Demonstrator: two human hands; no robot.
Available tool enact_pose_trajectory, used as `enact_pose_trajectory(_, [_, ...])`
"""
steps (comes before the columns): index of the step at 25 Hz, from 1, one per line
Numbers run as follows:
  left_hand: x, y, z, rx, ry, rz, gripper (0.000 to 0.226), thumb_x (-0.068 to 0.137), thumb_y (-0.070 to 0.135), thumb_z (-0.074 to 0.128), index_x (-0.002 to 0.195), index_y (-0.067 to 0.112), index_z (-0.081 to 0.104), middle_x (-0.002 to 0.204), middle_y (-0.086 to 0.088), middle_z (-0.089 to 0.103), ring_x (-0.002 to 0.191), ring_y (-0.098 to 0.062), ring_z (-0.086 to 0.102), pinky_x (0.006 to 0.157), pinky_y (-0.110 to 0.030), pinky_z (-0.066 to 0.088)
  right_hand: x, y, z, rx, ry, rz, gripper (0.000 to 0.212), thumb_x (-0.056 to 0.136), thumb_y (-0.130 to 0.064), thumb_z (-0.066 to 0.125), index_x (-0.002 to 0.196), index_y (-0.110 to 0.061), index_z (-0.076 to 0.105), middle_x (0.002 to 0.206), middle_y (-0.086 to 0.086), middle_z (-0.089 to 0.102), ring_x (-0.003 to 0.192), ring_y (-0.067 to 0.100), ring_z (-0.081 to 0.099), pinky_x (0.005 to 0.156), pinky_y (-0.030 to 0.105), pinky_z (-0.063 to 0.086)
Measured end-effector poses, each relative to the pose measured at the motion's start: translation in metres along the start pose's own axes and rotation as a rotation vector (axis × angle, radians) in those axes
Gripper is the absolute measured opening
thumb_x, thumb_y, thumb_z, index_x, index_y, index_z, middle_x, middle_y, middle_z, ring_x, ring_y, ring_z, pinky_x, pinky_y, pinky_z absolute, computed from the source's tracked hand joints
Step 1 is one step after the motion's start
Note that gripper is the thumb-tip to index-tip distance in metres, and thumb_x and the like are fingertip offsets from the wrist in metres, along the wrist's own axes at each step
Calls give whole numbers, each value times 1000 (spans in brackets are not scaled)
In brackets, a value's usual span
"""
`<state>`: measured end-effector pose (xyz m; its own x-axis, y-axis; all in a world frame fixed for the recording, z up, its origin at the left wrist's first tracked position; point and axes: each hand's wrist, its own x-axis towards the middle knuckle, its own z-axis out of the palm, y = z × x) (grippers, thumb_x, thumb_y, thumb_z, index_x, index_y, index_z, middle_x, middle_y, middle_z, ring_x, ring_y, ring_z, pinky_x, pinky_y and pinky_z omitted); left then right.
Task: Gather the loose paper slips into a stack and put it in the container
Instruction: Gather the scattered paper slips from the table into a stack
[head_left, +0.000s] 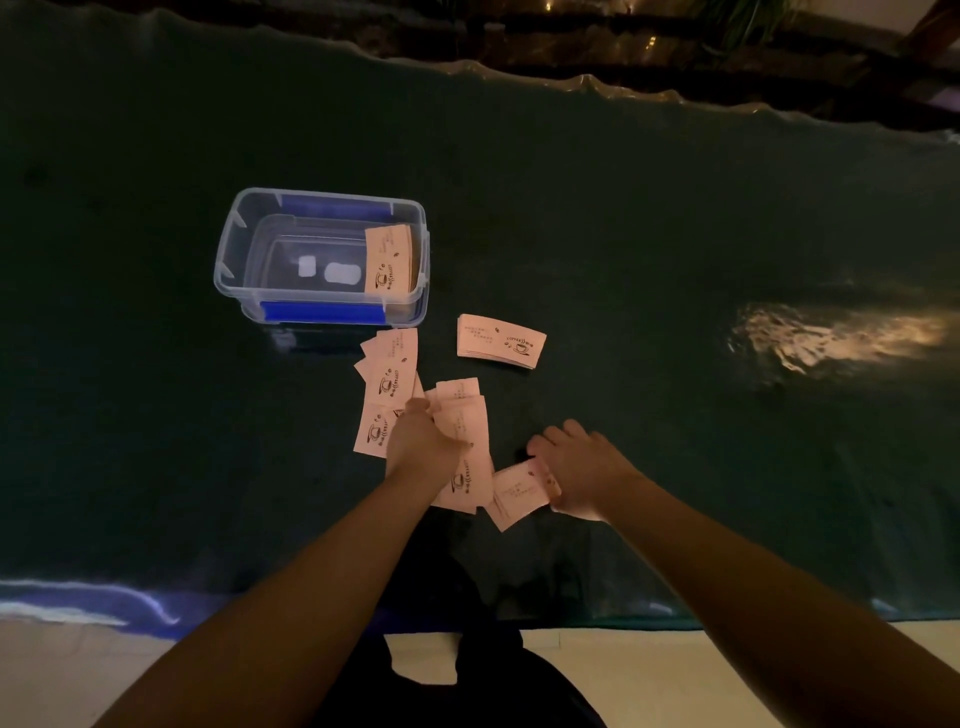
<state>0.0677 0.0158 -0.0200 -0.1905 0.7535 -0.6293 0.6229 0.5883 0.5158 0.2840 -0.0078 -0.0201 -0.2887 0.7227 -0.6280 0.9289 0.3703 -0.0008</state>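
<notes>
Paper slips (395, 384) lie scattered just before the container (322, 260); both hands, left (423, 441) and right (582, 467), spread open, press them, and sweeping together comes next.

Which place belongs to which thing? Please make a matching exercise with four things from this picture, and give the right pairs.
Things:
1. neat stack
2. leaning stack
3. left hand
4. right hand

Places:
A. inside the clear container, against its right wall
B. on the loose slips in front of the container
C. on the dark cloth, right of the container
D. at a slip nearest the table's near edge

Pairs: 1-C, 2-A, 3-B, 4-D
</notes>
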Motion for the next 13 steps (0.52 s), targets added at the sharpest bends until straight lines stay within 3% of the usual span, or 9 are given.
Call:
enact_pose_trajectory(4, [1, -4, -2, -34, -30, 10, 49, 89, 22, 82, 128, 24, 52, 126, -5, 71, 116, -25, 72, 51, -20, 37, -2, -6, 3, -12, -11, 22, 82, 80, -45, 83, 149, -24, 44, 147, 6, 50, 136, 27, 43, 111, 48, 43])
enact_pose_trajectory(9, [-3, -17, -1, -138, -63, 6, 52, 90, 19, 80, 136, 23, 55, 134, -4, 69, 120, -27, 70, 55, -22, 43, -6, -12, 6, 44, -23, 53, 82, 76, -43, 85, 145, -22, 46, 143, 6, 51, 134, 27, 46, 109, 48, 45])
enact_pose_trajectory(13, [-6, -22, -2, -185, -116, 17, 54, 92, 16, 77, 140, 22, 55, 139, -5, 68, 123, -28, 70, 70, -32, 57, -16, -7, 11, 229, -100, 130, 81, 67, -45, 92, 134, -23, 52, 133, 3, 62, 119, 23, 56, 96, 40, 51])
